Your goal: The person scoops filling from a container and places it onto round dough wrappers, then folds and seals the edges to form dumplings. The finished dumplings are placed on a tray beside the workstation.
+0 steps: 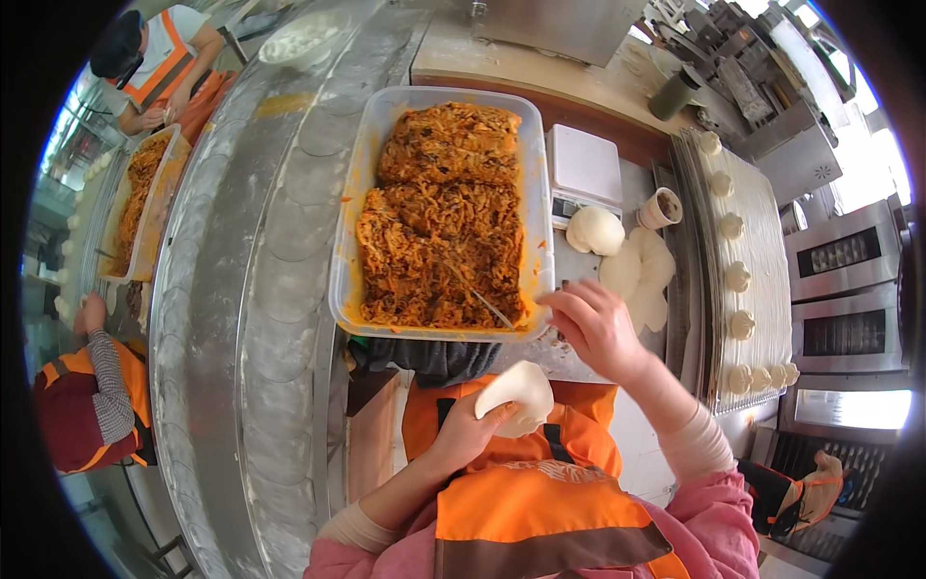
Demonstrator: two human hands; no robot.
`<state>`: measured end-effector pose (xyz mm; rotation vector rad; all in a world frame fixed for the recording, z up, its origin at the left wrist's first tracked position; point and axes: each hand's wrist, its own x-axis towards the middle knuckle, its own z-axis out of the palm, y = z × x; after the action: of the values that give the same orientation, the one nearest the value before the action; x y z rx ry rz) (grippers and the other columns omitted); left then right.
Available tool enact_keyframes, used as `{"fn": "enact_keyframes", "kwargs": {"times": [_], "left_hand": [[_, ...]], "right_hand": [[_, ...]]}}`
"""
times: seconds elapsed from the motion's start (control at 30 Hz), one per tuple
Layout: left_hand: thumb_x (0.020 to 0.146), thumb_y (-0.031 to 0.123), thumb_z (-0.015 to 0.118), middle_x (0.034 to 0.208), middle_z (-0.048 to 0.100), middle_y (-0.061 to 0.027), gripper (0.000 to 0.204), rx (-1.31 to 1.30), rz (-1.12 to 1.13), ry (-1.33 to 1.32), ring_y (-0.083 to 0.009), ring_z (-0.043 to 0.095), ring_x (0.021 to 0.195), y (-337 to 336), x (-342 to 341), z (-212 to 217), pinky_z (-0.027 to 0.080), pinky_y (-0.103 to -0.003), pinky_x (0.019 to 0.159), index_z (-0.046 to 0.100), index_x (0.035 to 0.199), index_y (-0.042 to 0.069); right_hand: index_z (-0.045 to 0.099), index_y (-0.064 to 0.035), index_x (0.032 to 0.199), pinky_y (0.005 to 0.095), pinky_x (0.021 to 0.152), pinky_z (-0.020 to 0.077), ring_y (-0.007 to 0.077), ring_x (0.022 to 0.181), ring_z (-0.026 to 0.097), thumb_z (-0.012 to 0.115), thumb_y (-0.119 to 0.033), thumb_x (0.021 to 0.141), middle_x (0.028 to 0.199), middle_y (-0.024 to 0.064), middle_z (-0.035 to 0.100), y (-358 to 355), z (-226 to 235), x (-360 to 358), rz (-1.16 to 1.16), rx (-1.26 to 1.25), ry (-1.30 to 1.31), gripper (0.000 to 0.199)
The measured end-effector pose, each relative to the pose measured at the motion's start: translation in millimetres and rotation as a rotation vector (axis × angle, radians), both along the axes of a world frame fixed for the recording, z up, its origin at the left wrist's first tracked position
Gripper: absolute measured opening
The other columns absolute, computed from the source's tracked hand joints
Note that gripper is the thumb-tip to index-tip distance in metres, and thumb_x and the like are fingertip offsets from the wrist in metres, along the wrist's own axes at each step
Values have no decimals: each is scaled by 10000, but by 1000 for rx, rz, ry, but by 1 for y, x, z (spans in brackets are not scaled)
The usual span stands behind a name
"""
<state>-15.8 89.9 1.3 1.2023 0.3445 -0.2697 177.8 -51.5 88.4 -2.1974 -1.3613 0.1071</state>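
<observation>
My left hand cups a round white dough wrapper in front of my orange apron. My right hand reaches to the near right corner of a large clear plastic tub full of orange shredded filling. Its fingers pinch the end of a thin metal utensil that lies in the filling. A stack of flat dough wrappers and a dough ball lie just right of the tub.
A white kitchen scale and a paper cup stand behind the wrappers. Filled buns line a tray at right. A metal conveyor carrying dough discs runs at left, with two other workers and a second filling tub.
</observation>
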Motion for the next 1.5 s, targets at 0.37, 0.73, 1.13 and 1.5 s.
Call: {"fn": "enact_keyframes", "kwargs": {"times": [0.37, 0.73, 1.13, 1.5], "left_hand": [[951, 189, 614, 1229, 583, -82, 383, -693, 384, 89, -187, 561, 1126, 16, -24, 2, 456, -358, 979, 504, 1273, 12], [957, 234, 611, 1174, 619, -78, 373, -590, 385, 35, -183, 600, 1068, 31, -18, 7, 492, -338, 915, 523, 1241, 9], [948, 203, 624, 1187, 612, -72, 370, -539, 540, 69, -175, 593, 1087, 33, -14, 7, 481, -320, 925, 522, 1250, 14], [931, 151, 641, 1251, 566, -83, 483, -565, 519, -128, -165, 564, 1126, 24, 2, 39, 457, -316, 968, 418, 1339, 19]], "right_hand": [[586, -60, 951, 419, 754, 484, 303, 825, 575, 630, -164, 850, 888, 95, 579, 97, -27, 48, 458, 25, -62, 151], [596, -18, 874, 401, 719, 492, 345, 789, 582, 528, -150, 945, 821, 132, 585, 103, -36, 20, 286, 26, 355, 164], [605, 2, 898, 258, 612, 458, 119, 649, 541, 350, -315, 1046, 708, 45, 565, 57, -8, 4, -416, 302, 1041, 433], [572, 4, 790, 251, 506, 416, 108, 548, 499, 336, -273, 1032, 650, 43, 548, 34, 32, -29, -391, 185, 915, 437]]}}
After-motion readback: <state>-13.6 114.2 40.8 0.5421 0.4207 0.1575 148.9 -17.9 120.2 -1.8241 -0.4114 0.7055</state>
